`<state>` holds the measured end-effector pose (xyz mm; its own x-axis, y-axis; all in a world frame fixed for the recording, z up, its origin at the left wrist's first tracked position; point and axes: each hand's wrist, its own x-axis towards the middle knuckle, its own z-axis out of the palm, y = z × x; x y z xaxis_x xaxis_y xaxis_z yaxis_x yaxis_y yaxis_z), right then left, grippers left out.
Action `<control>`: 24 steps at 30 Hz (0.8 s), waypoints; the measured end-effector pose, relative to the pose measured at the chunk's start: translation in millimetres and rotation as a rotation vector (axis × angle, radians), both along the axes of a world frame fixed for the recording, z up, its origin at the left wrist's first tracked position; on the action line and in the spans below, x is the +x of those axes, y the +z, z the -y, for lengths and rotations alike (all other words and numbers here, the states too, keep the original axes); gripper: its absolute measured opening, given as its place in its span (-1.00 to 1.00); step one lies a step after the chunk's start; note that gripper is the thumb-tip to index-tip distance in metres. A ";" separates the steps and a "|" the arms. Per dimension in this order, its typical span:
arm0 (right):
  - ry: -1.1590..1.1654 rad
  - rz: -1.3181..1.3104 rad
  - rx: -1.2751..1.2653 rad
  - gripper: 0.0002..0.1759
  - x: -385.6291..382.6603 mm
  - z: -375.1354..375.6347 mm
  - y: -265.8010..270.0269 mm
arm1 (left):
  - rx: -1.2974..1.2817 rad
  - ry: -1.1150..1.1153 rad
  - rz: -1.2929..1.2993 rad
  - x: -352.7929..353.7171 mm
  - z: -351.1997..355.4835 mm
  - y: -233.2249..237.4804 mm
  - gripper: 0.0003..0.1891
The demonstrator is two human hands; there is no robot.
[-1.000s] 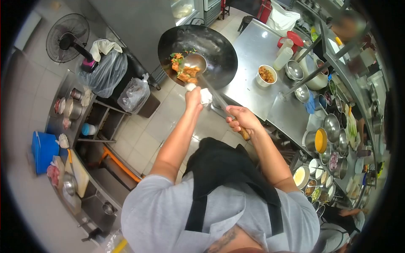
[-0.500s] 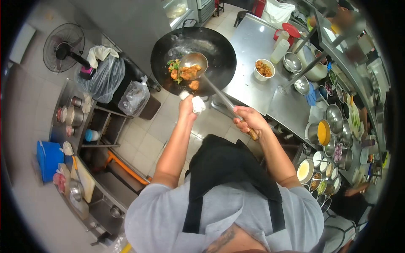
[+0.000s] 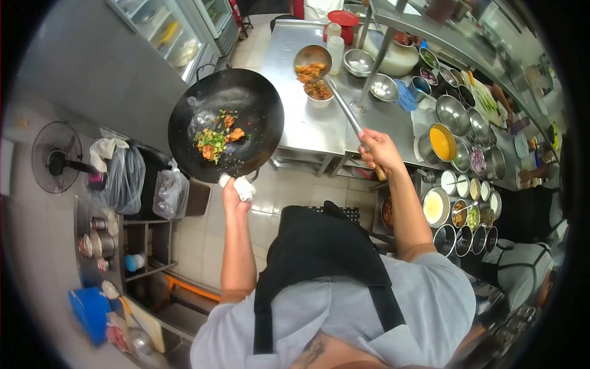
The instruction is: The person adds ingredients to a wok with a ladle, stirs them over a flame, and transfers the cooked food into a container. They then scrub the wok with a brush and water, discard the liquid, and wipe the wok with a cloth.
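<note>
My left hand (image 3: 233, 199) is closed round a white cloth (image 3: 245, 189) at the near rim of a black wok (image 3: 258, 117), gripping the wok through it. Chopped greens (image 3: 210, 142) and a few browned pieces of food (image 3: 234, 134) lie in the wok. My right hand (image 3: 378, 151) wraps the wooden end of a long metal ladle (image 3: 348, 111). The ladle's bowl, tilted and loaded with browned pieces, is over a white bowl (image 3: 319, 103) on the steel table. Similar food fills that white bowl. The wok's handle is hidden under the cloth.
Squeeze bottles (image 3: 335, 55), metal bowls (image 3: 359, 63) and a red scale (image 3: 343, 19) stand behind the white bowl on the steel table (image 3: 283, 67). A shelf post (image 3: 376, 61) rises nearby. Pots of ingredients line the right, where other people work. A fan (image 3: 57, 157) is at left.
The ladle has swung from inside the wok to over the white bowl, carrying food. My view has turned right, and the wok now sits further left in it, still held.
</note>
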<state>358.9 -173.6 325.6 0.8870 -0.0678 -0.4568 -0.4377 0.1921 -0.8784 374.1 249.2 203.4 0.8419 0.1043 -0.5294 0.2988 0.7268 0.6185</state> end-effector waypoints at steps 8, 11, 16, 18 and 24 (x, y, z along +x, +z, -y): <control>0.009 0.381 -1.141 -0.49 39.2 30.9 -121.4 | -0.019 0.024 -0.039 -4.7 7.4 -3.1 -0.81; 0.011 0.238 -0.990 -0.52 32.1 10.6 -94.9 | -0.003 0.073 -0.051 -8.0 12.9 5.9 -0.84; -0.154 0.236 -0.817 -0.54 42.5 16.5 -148.3 | -0.009 0.048 -0.037 -11.2 11.7 4.7 -0.83; -0.165 0.187 -0.610 -0.52 40.8 19.1 -136.5 | 0.014 0.062 -0.052 -11.3 12.9 7.4 -0.82; -0.219 0.020 -0.214 -0.52 38.3 19.4 -110.3 | 0.025 0.037 -0.063 -11.1 11.2 7.4 -0.81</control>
<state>397.2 -193.0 215.3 0.8491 -0.3515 -0.3942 -0.3886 0.0899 -0.9170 363.0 238.1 210.8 0.8026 0.1485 -0.5777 0.3109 0.7224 0.6176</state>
